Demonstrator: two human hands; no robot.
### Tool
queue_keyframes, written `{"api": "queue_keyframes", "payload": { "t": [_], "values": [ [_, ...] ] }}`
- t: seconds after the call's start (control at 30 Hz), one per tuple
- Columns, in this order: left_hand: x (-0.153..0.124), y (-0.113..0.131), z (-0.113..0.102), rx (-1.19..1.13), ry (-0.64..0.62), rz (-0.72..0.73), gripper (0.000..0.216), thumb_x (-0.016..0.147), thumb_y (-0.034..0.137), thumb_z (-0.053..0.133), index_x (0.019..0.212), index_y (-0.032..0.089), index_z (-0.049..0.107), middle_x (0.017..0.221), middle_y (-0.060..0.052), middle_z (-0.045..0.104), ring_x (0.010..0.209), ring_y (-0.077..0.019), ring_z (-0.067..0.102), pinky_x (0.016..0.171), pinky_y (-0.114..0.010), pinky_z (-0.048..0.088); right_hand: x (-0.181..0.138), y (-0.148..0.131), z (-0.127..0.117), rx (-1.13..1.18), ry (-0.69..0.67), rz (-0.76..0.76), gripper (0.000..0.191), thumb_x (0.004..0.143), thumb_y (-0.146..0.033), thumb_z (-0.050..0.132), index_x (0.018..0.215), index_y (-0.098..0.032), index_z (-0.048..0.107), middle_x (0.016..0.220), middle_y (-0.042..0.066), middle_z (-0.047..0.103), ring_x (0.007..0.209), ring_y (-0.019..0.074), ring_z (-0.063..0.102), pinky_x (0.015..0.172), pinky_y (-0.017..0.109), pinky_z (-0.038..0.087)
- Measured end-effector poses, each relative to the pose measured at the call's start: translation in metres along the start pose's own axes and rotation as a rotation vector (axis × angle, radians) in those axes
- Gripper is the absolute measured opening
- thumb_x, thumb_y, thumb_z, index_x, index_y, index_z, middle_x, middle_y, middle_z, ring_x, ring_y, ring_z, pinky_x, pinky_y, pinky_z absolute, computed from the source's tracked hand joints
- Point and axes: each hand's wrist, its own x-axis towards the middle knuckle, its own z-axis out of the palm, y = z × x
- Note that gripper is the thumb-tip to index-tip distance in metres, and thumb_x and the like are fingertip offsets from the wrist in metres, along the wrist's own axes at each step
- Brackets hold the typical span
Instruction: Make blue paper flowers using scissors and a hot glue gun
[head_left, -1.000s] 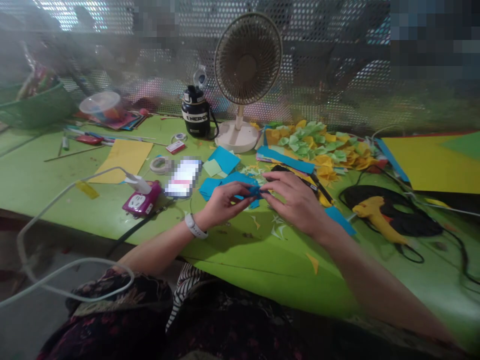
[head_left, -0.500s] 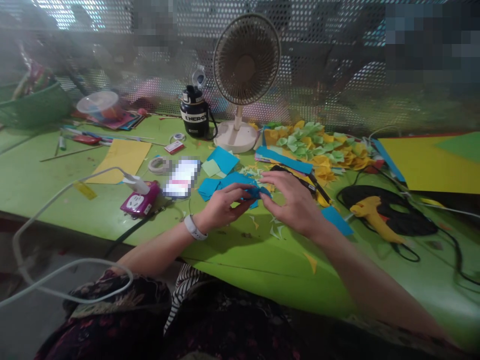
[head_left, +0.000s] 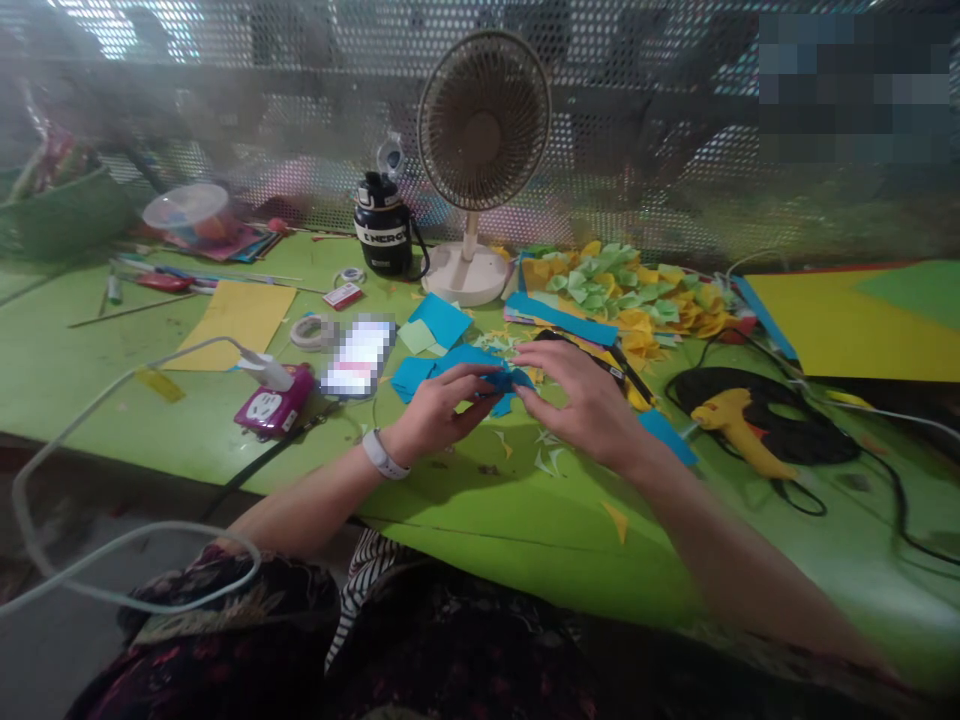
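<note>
Between my two hands is a small folded piece of blue paper (head_left: 517,379), held just above the green table (head_left: 450,510). My left hand (head_left: 442,408) pinches its left side, thumb below and fingers above. From the right, my right hand (head_left: 574,400) grips the other edge between thumb and fingers. Part of the piece is hidden by the fingers. Right behind my left hand lie more blue paper pieces (head_left: 412,375). A blue square (head_left: 444,318) and a pale green square (head_left: 421,338) lie farther back. Paper scraps (head_left: 551,455) are scattered below my hands.
A phone (head_left: 360,355), a purple power socket (head_left: 274,400) and a tape roll (head_left: 313,332) lie left. Behind stand a fan (head_left: 484,120) and a black bottle (head_left: 381,235). Folded green and yellow papers (head_left: 622,285) pile up back right; a yellow glue gun (head_left: 742,430) lies right.
The whole view has shifted slightly, so things appear a little farther left. Both hands still hold the blue paper, with only slight finger movement.
</note>
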Motion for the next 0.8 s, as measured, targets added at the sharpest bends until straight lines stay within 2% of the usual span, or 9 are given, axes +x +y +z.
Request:
{"api": "queue_keyframes", "payload": {
  "t": [0.1, 0.23, 0.33, 0.47, 0.57, 0.7, 0.8],
  "values": [
    [0.001, -0.001, -0.001, 0.029, 0.022, 0.022, 0.005, 0.092, 0.015, 0.064, 0.096, 0.016, 0.064, 0.114, -0.013, 0.072, 0.087, -0.0144, 0.074, 0.075, -0.026, 0.062, 0.001, 0.002, -0.005, 0.008, 0.048, 0.011, 0.021, 0.093, -0.026, 0.058, 0.112, -0.021, 0.065, 0.119, 0.012, 0.071, 0.114, 0.0270, 0.066, 0.100, 0.047, 0.052],
    [0.001, -0.004, -0.001, 0.078, 0.034, 0.054, 0.007, 0.091, 0.015, 0.064, 0.098, 0.016, 0.066, 0.115, -0.013, 0.072, 0.097, -0.0166, 0.074, 0.084, -0.029, 0.062, 0.002, 0.007, -0.006, 0.041, 0.076, 0.098, 0.020, 0.093, -0.028, 0.057, 0.109, -0.021, 0.066, 0.114, 0.011, 0.072, 0.109, 0.0268, 0.067, 0.097, 0.045, 0.053],
    [0.001, -0.008, 0.000, 0.098, 0.054, 0.073, 0.008, 0.091, 0.016, 0.064, 0.099, 0.016, 0.067, 0.117, -0.013, 0.072, 0.100, -0.0176, 0.073, 0.087, -0.031, 0.062, 0.001, 0.010, -0.003, 0.072, 0.021, 0.203, 0.022, 0.090, -0.030, 0.061, 0.108, -0.020, 0.067, 0.106, 0.010, 0.074, 0.095, 0.0253, 0.071, 0.086, 0.041, 0.056],
    [0.001, -0.011, 0.000, 0.066, 0.038, 0.053, 0.008, 0.092, 0.018, 0.064, 0.098, 0.018, 0.070, 0.119, -0.012, 0.072, 0.106, -0.0183, 0.072, 0.092, -0.034, 0.061, 0.000, 0.011, -0.001, 0.104, -0.070, 0.253, 0.012, 0.089, -0.028, 0.061, 0.092, -0.021, 0.070, 0.089, 0.006, 0.076, 0.079, 0.0217, 0.072, 0.073, 0.034, 0.056],
    [0.002, -0.007, -0.003, -0.059, 0.049, -0.063, 0.011, 0.092, 0.021, 0.064, 0.099, 0.018, 0.071, 0.120, -0.012, 0.071, 0.110, -0.0198, 0.070, 0.089, -0.035, 0.063, -0.001, 0.011, -0.001, 0.102, -0.019, 0.217, 0.014, 0.092, -0.026, 0.057, 0.090, -0.021, 0.071, 0.089, 0.006, 0.077, 0.081, 0.0222, 0.072, 0.075, 0.035, 0.056],
    [0.006, 0.001, -0.010, -0.362, 0.123, -0.381, 0.022, 0.092, 0.030, 0.061, 0.110, 0.017, 0.066, 0.127, -0.015, 0.068, 0.109, -0.0216, 0.071, 0.077, -0.029, 0.065, -0.001, 0.014, 0.000, 0.082, 0.055, 0.176, 0.018, 0.094, -0.026, 0.055, 0.095, -0.023, 0.073, 0.095, 0.006, 0.077, 0.088, 0.0236, 0.073, 0.080, 0.038, 0.057],
    [0.008, -0.002, -0.011, -0.497, 0.097, -0.538, 0.031, 0.089, 0.037, 0.066, 0.112, 0.016, 0.065, 0.118, -0.015, 0.072, 0.102, -0.0221, 0.073, 0.073, -0.028, 0.064, -0.003, 0.016, 0.003, 0.049, 0.048, 0.150, 0.017, 0.094, -0.026, 0.056, 0.095, -0.023, 0.073, 0.096, 0.006, 0.077, 0.089, 0.0235, 0.073, 0.081, 0.038, 0.057]
  ]
}}
